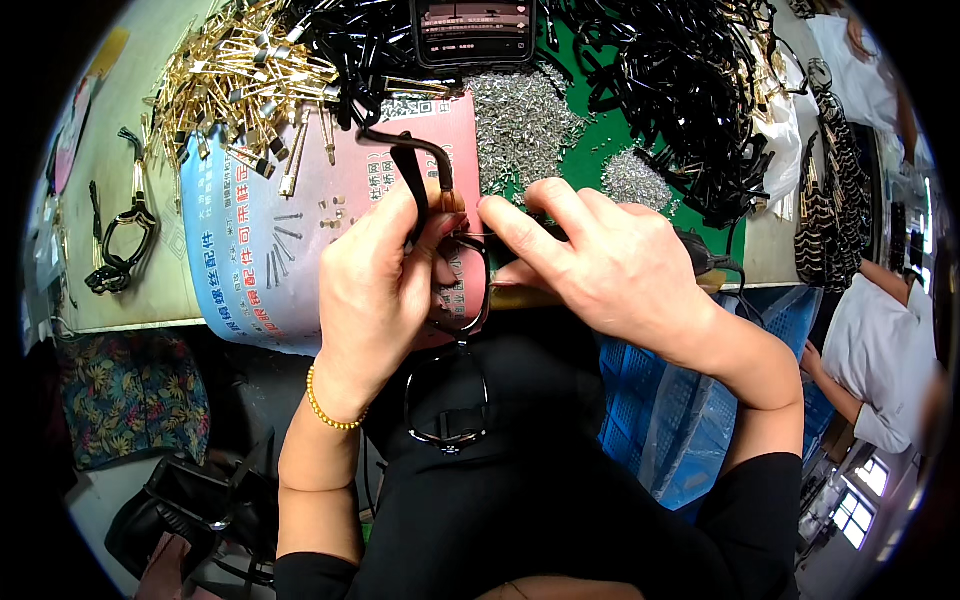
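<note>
A black eyeglasses frame (484,300) hangs below the table's front edge, its two rims one above the other. My left hand (372,270) is closed round its upper end, where a dark temple arm (430,150) with a gold-coloured end stands up. Beside that hinge end, my right hand (590,255) has its index finger and thumb bent at the upper rim. Any small part between those fingertips is too small to make out. Under my hands lies a blue and pink printed sheet (235,230), with several long screws (284,245) and small gold-coloured pieces (333,211) on it.
Gold-coloured temple arms (250,80) pile up far left, black glasses parts (670,90) far right. Between them are a phone (474,35) and silver screw heaps (520,125). A corded black tool (705,255) lies right, above blue crates (660,385). Another person's white shirt (880,350) shows far right.
</note>
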Tool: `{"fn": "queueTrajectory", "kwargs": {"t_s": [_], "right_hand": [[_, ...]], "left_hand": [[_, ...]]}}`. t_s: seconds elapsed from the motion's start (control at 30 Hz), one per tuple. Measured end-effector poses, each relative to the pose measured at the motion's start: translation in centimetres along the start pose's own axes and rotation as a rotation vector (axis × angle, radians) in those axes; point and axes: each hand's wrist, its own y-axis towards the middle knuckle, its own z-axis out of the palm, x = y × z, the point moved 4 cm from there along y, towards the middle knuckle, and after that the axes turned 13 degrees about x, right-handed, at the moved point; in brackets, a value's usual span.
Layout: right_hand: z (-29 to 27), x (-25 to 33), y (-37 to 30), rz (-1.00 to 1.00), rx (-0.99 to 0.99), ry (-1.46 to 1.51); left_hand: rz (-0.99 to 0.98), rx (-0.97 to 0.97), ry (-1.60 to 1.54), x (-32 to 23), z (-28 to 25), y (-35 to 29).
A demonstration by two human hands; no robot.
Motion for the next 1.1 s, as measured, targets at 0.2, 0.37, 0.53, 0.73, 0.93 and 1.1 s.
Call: {"fn": "queueTrajectory", "kwargs": {"t_s": [0.2, 0.37, 0.53, 0.73, 0.93, 1.1], "right_hand": [[0.1, 0.4, 0.1, 0.033, 0.008, 0.015], [-1.7, -0.3, -0.6, 0.159, 0.080, 0.150], [-3.4, -1.6, -3.0, 0.285, 0.228, 0.277], [-1.9, -1.1, -4.8, 0.323, 0.328, 0.286], [-2.0, -1.2, -4.3, 0.324, 0.349, 0.299], [-1.8, -1.3, -4.3, 0.278, 0.340, 0.292]], "left_hand": [[-0.074, 0.019, -0.047, -0.3, 0.0, 0.1], [-0.091, -0.071, -0.155, -0.1, -0.5, 1.0], [0.090, -0.355, -0.154, -0.3, -3.4, 3.7], [-0.074, -0.529, -0.585, 0.5, -3.9, 0.2], [0.099, -0.488, -0.362, 1.0, -5.0, -3.6], [-0.015, -0.373, 0.400, 2.2, -4.2, -5.5]]}}
